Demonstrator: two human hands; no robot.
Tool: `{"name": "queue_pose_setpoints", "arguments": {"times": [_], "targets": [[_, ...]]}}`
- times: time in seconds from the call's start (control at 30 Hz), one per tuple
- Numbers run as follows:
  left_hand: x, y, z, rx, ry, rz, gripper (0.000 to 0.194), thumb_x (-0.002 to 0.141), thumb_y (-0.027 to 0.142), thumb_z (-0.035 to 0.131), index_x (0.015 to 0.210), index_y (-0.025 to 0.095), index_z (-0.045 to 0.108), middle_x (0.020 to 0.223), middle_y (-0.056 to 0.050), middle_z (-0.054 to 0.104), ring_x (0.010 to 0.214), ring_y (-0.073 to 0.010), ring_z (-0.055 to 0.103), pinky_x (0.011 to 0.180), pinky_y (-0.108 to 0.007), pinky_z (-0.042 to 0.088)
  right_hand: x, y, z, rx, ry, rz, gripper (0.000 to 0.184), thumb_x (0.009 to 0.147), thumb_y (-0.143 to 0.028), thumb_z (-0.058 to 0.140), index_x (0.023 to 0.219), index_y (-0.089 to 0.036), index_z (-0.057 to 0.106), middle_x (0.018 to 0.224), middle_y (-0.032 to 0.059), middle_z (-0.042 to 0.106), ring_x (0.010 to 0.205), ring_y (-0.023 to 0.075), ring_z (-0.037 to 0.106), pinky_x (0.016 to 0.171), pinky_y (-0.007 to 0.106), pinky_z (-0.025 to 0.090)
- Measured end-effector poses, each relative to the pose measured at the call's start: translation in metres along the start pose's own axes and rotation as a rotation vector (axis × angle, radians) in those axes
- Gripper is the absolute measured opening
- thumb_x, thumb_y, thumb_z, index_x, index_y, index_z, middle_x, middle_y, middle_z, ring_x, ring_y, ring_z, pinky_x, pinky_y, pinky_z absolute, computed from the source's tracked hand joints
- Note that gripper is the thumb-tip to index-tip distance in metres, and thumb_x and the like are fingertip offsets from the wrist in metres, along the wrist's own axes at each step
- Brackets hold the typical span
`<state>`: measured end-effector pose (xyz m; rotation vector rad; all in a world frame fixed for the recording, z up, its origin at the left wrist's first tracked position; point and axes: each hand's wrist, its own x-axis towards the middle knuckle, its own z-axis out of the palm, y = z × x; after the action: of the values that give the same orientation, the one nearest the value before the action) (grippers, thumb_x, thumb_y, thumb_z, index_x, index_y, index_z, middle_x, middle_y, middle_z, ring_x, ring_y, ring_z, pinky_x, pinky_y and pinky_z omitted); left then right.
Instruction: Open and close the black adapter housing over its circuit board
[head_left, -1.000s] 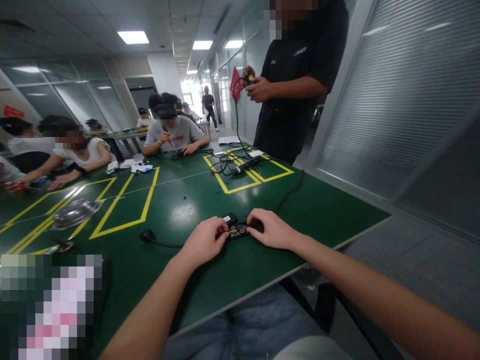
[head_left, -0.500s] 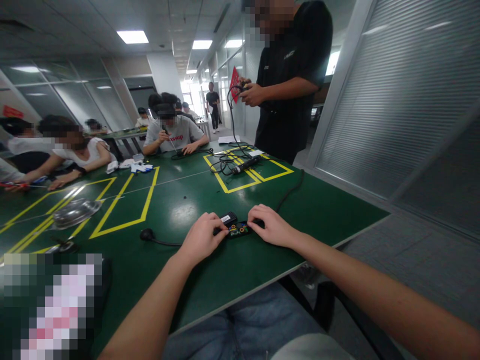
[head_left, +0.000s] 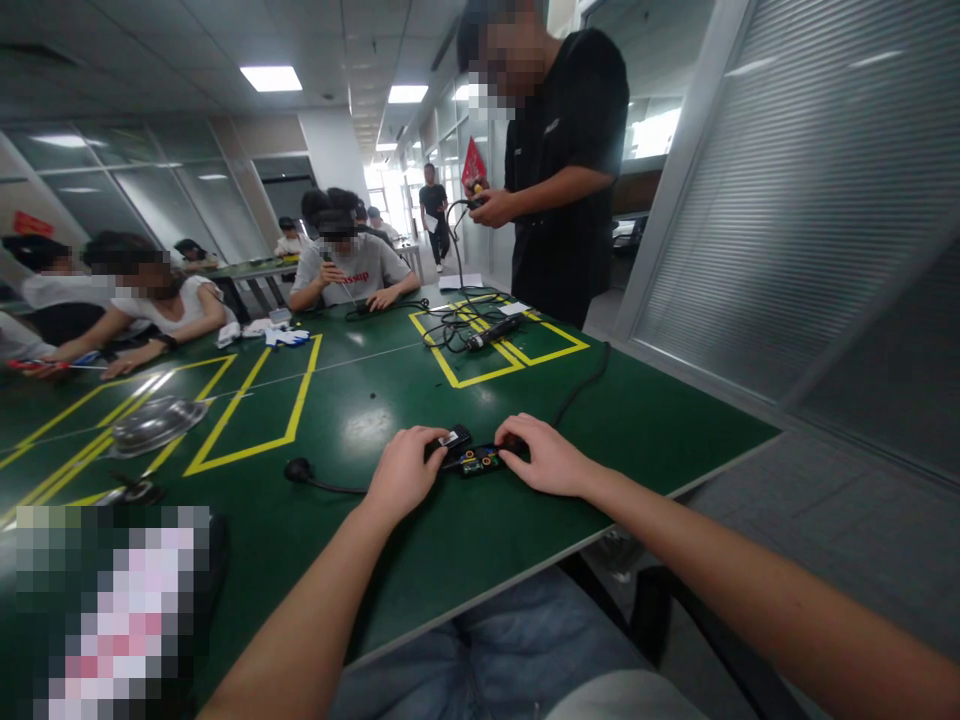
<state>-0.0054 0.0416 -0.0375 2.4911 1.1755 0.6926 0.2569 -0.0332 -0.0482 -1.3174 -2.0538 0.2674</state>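
A small open black case [head_left: 480, 460] with a circuit board and copper-coloured rings lies on the green table in front of me. Beside its far left edge is a black cover [head_left: 455, 437] with a white label. My left hand [head_left: 407, 468] is closed, thumb and fingers pinching the cover's left end. At the case's right end, my right hand [head_left: 541, 455] pinches the case near where the black cable [head_left: 581, 385] leads off; the fingertips are partly hidden. A black plug [head_left: 298, 470] on a cord lies to the left, its cord passing behind my left hand.
A screwdriver-like black tool [head_left: 493, 333] lies among tangled cables within yellow tape. A clear plastic cover [head_left: 157, 427] and white-blue gloves [head_left: 287, 337] are on the left. A person in black [head_left: 562, 180] stands across the table; other people sit farther back.
My left hand has shifted from the case's left end to the black cover, which is slightly turned. My right hand stays at the case. The standing person has leaned left.
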Motion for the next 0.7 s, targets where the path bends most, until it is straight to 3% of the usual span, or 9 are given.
{"name": "queue_pose_setpoints", "arguments": {"times": [0.1,0.17,0.23,0.4,0.7], "targets": [[-0.004,0.009,-0.005,-0.029,0.01,0.04,0.035,0.106,0.023,0.059,0.137,0.021,0.075,0.132,-0.013,0.078,0.118,-0.0323,0.071,0.109,-0.05,0.055,-0.002,0.0,0.0,0.022,0.007,0.014,0.05,0.092,-0.024,0.076,0.138,-0.024,0.056,0.105,0.0046,0.071,0.091,0.0234,0.067,0.086,0.04,0.055],[-0.006,0.017,-0.007,-0.061,-0.02,0.099,0.034,0.107,0.024,0.059,0.136,0.023,0.075,0.133,-0.011,0.078,0.12,-0.0291,0.07,0.111,-0.045,0.054,-0.003,0.0,0.0,0.03,0.012,0.015,0.065,0.092,-0.03,0.079,0.149,-0.024,0.049,0.109,0.0053,0.072,0.091,0.0232,0.068,0.087,0.04,0.056],[-0.008,0.023,-0.007,-0.091,-0.073,0.16,0.029,0.105,0.022,0.063,0.129,0.025,0.078,0.13,-0.008,0.079,0.119,-0.0264,0.071,0.11,-0.041,0.054,-0.002,-0.001,0.0,0.033,0.01,0.004,0.059,0.091,-0.033,0.081,0.144,-0.024,0.056,0.112,0.007,0.072,0.092,0.0237,0.068,0.089,0.041,0.057],[-0.009,0.029,-0.005,-0.122,-0.128,0.211,0.025,0.103,0.019,0.066,0.122,0.024,0.081,0.123,-0.007,0.082,0.114,-0.0261,0.073,0.107,-0.043,0.055,0.001,-0.001,0.0,0.031,-0.011,-0.031,0.023,0.093,-0.03,0.08,0.114,-0.023,0.073,0.107,0.008,0.074,0.1,0.0268,0.07,0.093,0.043,0.057],[-0.01,0.03,-0.013,-0.158,-0.101,0.2,0.021,0.101,0.02,0.067,0.115,0.023,0.082,0.118,-0.007,0.083,0.109,-0.0262,0.075,0.105,-0.042,0.056,0.001,-0.002,-0.002,0.03,-0.033,-0.017,0.035,0.09,-0.029,0.083,0.123,-0.023,0.072,0.11,0.0086,0.076,0.102,0.0281,0.071,0.096,0.045,0.057]]}}
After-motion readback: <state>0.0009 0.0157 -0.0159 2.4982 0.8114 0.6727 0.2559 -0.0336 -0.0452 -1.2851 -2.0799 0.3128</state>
